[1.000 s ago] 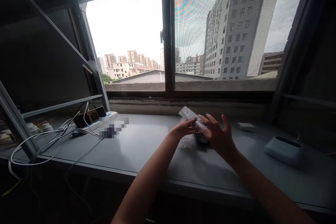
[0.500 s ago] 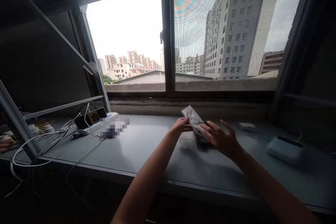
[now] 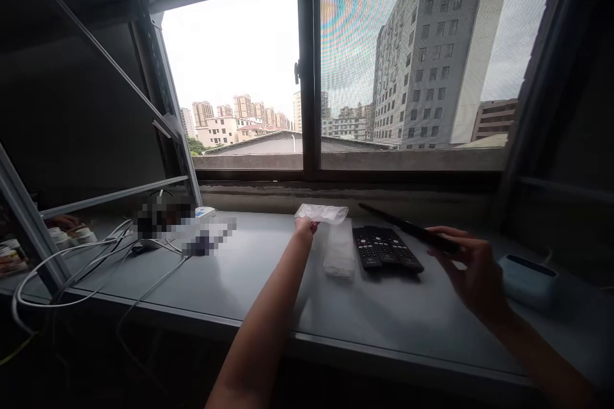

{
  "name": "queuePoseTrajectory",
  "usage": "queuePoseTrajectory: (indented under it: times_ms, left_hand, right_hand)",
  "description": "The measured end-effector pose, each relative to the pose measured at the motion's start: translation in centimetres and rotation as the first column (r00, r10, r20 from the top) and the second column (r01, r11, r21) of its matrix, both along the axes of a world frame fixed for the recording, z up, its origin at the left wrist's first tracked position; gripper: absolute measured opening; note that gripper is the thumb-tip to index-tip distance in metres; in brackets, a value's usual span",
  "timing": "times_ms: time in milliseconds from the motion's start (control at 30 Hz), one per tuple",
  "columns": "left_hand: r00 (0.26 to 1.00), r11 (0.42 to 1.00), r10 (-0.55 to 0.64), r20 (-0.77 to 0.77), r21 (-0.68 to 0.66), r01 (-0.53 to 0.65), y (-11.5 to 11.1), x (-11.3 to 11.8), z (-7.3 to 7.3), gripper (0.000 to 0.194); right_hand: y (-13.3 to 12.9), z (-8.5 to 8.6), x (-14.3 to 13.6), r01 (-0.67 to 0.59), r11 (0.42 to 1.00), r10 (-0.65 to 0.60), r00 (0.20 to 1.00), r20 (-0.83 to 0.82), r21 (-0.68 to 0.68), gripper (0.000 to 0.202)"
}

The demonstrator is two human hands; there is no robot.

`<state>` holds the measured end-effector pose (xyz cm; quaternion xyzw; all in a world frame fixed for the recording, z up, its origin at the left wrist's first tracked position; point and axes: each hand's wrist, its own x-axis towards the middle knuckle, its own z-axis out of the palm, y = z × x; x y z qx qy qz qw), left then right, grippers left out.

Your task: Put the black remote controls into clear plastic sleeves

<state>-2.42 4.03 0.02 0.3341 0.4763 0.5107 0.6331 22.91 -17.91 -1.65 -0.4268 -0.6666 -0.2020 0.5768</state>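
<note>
Black remote (image 3: 405,225) now in right grip (image 3: 477,275)

- You have a window (image 3: 309,77) at upper middle, a grey building (image 3: 434,57) beyond it.
- White cables (image 3: 79,245) and bottles (image 3: 85,234) at your lower left.
- Pale-blue box (image 3: 525,281), lower right.

One head cam, wide, facing forward and slightly down across the desk (image 3: 254,268); left hand (image 3: 306,225) and right hand (image 3: 474,265) mid-range, window (image 3: 308,77) beyond, straight ahead.
</note>
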Motion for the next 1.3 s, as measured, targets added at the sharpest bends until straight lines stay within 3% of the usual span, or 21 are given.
queuePoseTrajectory:
  times_ms: [167, 233, 267, 367, 433, 500, 567, 633, 733, 800, 967, 1100, 1167, 1300]
  left_hand:
    - [0.980, 0.997, -0.073, -0.183, 0.026, 0.079, -0.9, 0.9, -0.5, 0.042]
    - [0.916, 0.985, -0.076, -0.394, 0.114, 0.130, -1.3, 1.3, -0.8, 0.050]
    - [0.834, 0.969, -0.057, -0.548, 0.170, 0.178, -1.6, 1.5, -1.0, 0.049]
    - [0.467, 0.903, 0.020, -0.884, 0.216, 0.371, -2.2, 1.7, -1.3, 0.032]
    - [0.338, 0.882, 0.006, -0.941, 0.164, 0.442, -2.6, 1.8, -1.3, 0.036]
    - [0.272, 0.864, 0.004, -0.962, 0.141, 0.484, -3.2, 1.8, -1.2, 0.045]
    - [0.262, 0.838, 0.022, -0.965, 0.160, 0.522, -3.8, 1.9, -1.1, 0.049]
    - [0.319, 0.789, -0.007, -0.948, 0.191, 0.584, -4.3, 1.9, -1.1, 0.040]
    - [0.451, 0.704, -0.194, -0.871, 0.197, 0.683, -4.6, 1.9, -1.0, 0.022]
    - [0.484, 0.672, -0.294, -0.824, 0.182, 0.718, -4.7, 1.8, -0.9, 0.026]
    - [0.470, 0.628, -0.326, -0.820, 0.184, 0.756, -4.9, 1.1, -0.4, 0.043]
    - [0.477, 0.656, -0.273, -0.835, 0.201, 0.727, -5.6, 1.6, -0.5, 0.029]
    - [0.479, 0.643, -0.236, -0.846, 0.234, 0.729, -5.9, 2.1, -0.7, 0.023]
    - [0.364, 0.587, -0.280, -0.888, 0.142, 0.797, -6.4, 2.5, -1.1, 0.031]
  right_hand:
    - [2.0, -1.3, 3.7, 0.135, 0.979, -0.136, 0.991, 0.007, -0.152, 0.023]
    - [3.0, -2.2, 4.6, 0.178, 0.959, -0.171, 0.984, 0.050, -0.223, 0.025]
    - [3.4, -2.7, 4.9, 0.194, 0.947, -0.183, 0.981, 0.064, -0.257, 0.026]
    - [4.0, -3.9, 4.9, 0.208, 0.913, -0.189, 0.978, 0.087, -0.351, 0.028]
    - [4.1, -4.3, 4.7, 0.195, 0.897, -0.171, 0.981, 0.095, -0.396, 0.024]
    - [4.0, -4.4, 4.5, 0.183, 0.886, -0.156, 0.983, 0.098, -0.426, 0.020]
    - [3.8, -4.5, 4.6, 0.174, 0.880, -0.144, 0.985, 0.099, -0.443, 0.017]
    - [3.8, -4.8, 5.0, 0.151, 0.876, -0.115, 0.988, 0.107, -0.457, 0.015]
    - [3.9, -5.3, 5.7, 0.116, 0.872, -0.065, 0.990, 0.124, -0.475, 0.014]
    - [3.9, -5.6, 6.0, 0.129, 0.869, -0.072, 0.988, 0.135, -0.478, 0.013]
    - [3.6, -5.7, 6.4, 0.203, 0.849, -0.135, 0.976, 0.171, -0.488, 0.018]
    - [3.0, -5.8, 6.0, 0.273, 0.798, -0.171, 0.957, 0.233, -0.537, 0.032]
    - [2.7, -5.8, 5.6, 0.303, 0.794, -0.187, 0.947, 0.262, -0.528, 0.035]
    - [2.8, -6.0, 5.1, 0.350, 0.778, -0.159, 0.913, 0.374, -0.522, 0.045]
